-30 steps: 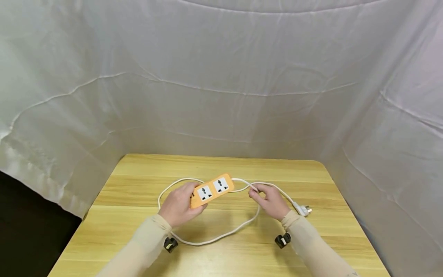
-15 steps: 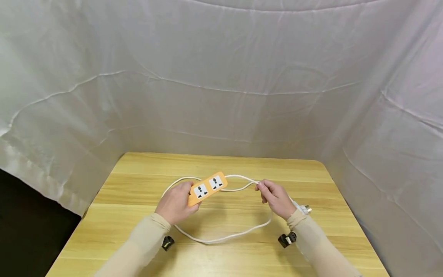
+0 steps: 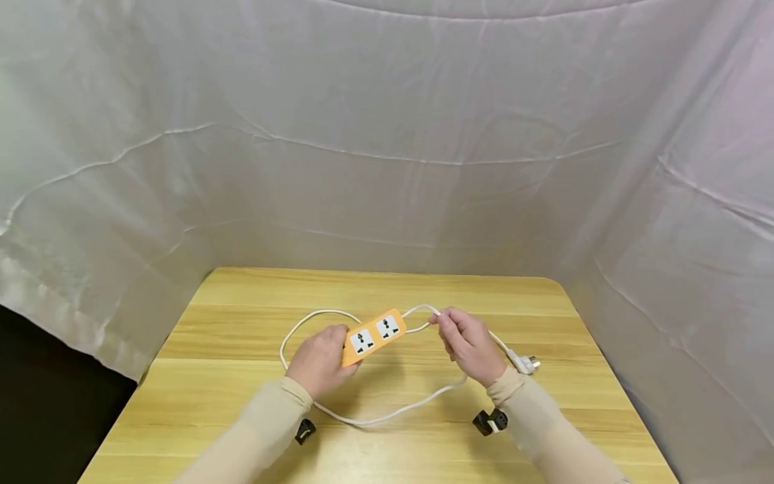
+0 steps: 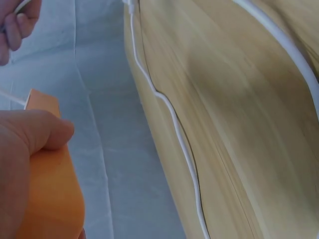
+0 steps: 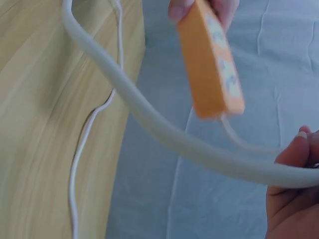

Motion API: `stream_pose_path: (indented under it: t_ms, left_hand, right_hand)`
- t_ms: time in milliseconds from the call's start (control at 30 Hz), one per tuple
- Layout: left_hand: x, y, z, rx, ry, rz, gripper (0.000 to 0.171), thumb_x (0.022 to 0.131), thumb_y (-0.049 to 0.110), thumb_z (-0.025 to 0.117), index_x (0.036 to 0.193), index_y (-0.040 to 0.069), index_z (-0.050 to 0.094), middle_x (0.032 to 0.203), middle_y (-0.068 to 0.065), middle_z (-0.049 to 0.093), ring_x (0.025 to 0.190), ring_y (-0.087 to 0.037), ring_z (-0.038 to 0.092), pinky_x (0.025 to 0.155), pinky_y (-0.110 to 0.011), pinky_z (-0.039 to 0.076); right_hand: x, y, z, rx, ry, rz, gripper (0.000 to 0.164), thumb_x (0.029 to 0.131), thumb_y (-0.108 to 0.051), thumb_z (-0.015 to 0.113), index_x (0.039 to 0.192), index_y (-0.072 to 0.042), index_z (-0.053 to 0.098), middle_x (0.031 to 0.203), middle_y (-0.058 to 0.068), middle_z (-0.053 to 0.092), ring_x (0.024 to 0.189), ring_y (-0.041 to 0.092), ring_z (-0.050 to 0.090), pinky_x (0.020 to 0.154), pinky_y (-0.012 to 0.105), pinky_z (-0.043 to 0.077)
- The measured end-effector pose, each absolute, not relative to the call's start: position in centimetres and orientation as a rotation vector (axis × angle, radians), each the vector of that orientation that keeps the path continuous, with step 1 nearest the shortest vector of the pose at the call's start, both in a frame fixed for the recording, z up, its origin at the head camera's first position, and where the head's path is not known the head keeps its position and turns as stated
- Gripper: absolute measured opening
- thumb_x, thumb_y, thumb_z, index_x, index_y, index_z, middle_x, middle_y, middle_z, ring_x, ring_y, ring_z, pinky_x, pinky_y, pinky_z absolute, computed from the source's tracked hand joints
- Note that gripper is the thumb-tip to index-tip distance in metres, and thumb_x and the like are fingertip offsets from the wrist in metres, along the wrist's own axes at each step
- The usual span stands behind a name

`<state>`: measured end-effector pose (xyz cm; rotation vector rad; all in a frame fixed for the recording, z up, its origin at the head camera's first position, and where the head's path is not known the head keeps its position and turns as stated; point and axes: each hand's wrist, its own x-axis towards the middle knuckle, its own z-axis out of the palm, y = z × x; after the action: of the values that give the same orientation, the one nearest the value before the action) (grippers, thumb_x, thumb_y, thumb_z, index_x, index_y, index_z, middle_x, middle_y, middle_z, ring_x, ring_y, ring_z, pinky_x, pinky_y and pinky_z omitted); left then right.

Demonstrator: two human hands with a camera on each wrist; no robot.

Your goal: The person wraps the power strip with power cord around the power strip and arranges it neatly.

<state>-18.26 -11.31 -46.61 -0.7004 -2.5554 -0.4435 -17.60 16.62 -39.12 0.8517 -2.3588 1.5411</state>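
Observation:
An orange power strip (image 3: 375,336) with two white sockets is tilted above the table, its left end gripped by my left hand (image 3: 320,359). From its right end runs a white cord (image 3: 417,309), which my right hand (image 3: 471,346) pinches a short way from the strip. In the left wrist view, the thumb (image 4: 50,130) presses along the strip's side (image 4: 52,191). Close to the camera in the right wrist view, a length of cord (image 5: 164,134) passes into my curled fingers (image 5: 294,152). The rest of the cord makes a wide loop on the table under both hands.
A white plug (image 3: 525,364) with metal prongs lies on the table to the right, beyond my right wrist. The wooden table (image 3: 242,289) has pale grey cloth (image 3: 387,202) hanging behind it and on both sides. A dark gap (image 3: 54,396) shows at the left.
My right hand first moves right along the cord, drawing it straighter, then comes back left so the cord arches. The strip shifts slightly left, then right again, staying in my left hand.

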Motion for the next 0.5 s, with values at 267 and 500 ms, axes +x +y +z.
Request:
stream_pose_path:
  t_ms: [267, 500]
  left_hand:
    - [-18.1, -10.3, -46.7, -0.671, -2.582, -0.479, 0.058, 0.070, 0.033, 0.082, 0.110, -0.002, 0.057, 0.090, -0.009, 0.065, 0.071, -0.019, 0.061, 0.061, -0.032, 0.054]
    - [-18.1, -9.6, -46.9, -0.676, -2.518, -0.528, 0.055, 0.069, 0.032, 0.082, 0.107, -0.001, 0.059, 0.086, -0.007, 0.063, 0.066, -0.017, 0.058, 0.058, -0.030, 0.052]
  right_hand:
    - [-17.5, 14.6, -40.8, 0.987, -2.308, 1.322, 0.021, 0.097, 0.007, 0.043, 0.106, 0.001, 0.061, 0.055, -0.005, 0.042, 0.046, 0.000, 0.036, 0.042, 0.020, 0.034]
    - [-17.3, 13.7, -41.7, 1.129, -2.296, 1.132, 0.016, 0.097, 0.000, 0.047, 0.109, -0.001, 0.057, 0.060, -0.012, 0.038, 0.050, -0.004, 0.031, 0.044, 0.012, 0.029]
